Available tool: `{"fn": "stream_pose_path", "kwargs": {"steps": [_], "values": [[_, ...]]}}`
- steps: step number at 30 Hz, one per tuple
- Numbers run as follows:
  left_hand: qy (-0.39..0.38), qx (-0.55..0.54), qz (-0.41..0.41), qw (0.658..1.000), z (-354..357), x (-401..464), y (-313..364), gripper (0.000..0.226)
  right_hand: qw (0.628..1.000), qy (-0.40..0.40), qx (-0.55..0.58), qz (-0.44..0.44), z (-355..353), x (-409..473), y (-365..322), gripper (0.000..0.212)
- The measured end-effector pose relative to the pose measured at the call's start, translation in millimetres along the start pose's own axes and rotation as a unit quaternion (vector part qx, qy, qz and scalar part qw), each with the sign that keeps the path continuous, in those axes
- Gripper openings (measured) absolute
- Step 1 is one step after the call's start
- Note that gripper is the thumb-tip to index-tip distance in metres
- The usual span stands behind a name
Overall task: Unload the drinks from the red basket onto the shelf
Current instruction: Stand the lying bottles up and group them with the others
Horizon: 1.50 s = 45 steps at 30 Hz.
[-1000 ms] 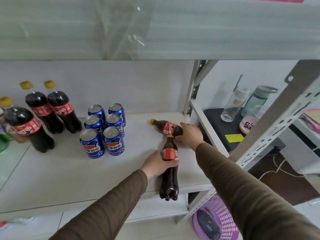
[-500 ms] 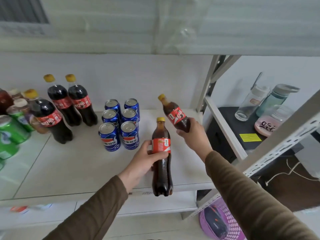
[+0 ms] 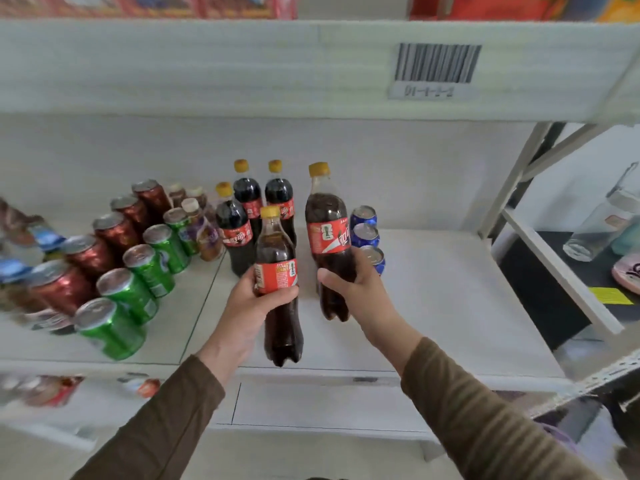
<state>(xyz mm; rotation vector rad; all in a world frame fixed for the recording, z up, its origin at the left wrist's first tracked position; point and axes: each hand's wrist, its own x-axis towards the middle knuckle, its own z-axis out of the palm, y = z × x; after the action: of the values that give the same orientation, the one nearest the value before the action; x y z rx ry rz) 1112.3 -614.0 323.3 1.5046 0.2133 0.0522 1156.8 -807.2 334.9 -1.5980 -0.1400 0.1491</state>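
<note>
**Inspector:** Two cola bottles were off the shelf (image 3: 450, 306) surface at this moment. State the contents and position of each.

**Technician:** Each held dark liquid under a yellow cap and carried a red label. The left bottle (image 3: 278, 289) stood upright in the air, its base level with the front edge of the shelf. The right bottle (image 3: 329, 244) stood upright, higher and further in over the shelf, its liquid foamy near the neck. The red basket was not in view.

**Inspector:** What stood behind them?

**Technician:** Three standing cola bottles (image 3: 242, 216) of the same kind stood at the rear. A column of blue cans (image 3: 365, 233) stood just beside the right bottle, partly hidden by it. Rows of green cans (image 3: 138, 282) and dark red cans (image 3: 114, 233) filled the left section, blurred toward the edge.

**Inspector:** Report hand pose.

**Technician:** The left hand (image 3: 252, 306) reached up from a brown sleeve and gripped the left bottle at its label, thumb across the front, fingers curled round the far side. The right hand (image 3: 356, 289) gripped the right bottle below its label, thumb on the near left side, fingers wrapped behind. Both wrists were nearly straight, forearms angled inward.

**Inspector:** Other items?

**Technician:** A barcode tag (image 3: 436, 67) sat on the shelf edge above. Clear water bottles (image 3: 602, 223) stood on a black surface to the right.
</note>
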Motion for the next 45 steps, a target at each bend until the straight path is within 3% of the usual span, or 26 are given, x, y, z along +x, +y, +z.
{"fn": "stream_pose_path", "kwargs": {"steps": [9, 16, 23, 28, 35, 40, 45], "values": [[0.103, 0.05, 0.109, 0.987, -65, 30, -14, 0.079, 0.999, 0.031, -0.019, 0.003, 103, 42, 37, 0.047], [0.139, 0.046, 0.144, 0.979, -68, 52, -25, 0.074, 0.998, 0.059, -0.033, 0.013, 116, 90, 55, 0.053], [0.17, 0.114, 0.131, 0.97, -67, 58, -43, 0.08, 0.996, 0.069, -0.047, 0.015, 115, 111, 65, 0.054], [0.169, 0.154, 0.129, 0.965, -80, 58, -59, 0.064, 0.996, 0.068, -0.052, -0.006, 118, 119, 70, 0.053], [0.137, 0.142, 0.097, 0.975, -82, 58, -62, 0.085, 0.996, 0.071, -0.056, -0.022, 124, 127, 79, 0.057], [0.182, 0.183, 0.075, 0.963, -79, 53, -57, 0.076, 0.996, 0.068, -0.062, -0.019, 124, 129, 79, 0.06], [0.108, 0.167, 0.053, 0.979, -92, 57, -67, 0.065, 0.995, 0.06, -0.077, -0.024, 120, 129, 82, 0.06]]}}
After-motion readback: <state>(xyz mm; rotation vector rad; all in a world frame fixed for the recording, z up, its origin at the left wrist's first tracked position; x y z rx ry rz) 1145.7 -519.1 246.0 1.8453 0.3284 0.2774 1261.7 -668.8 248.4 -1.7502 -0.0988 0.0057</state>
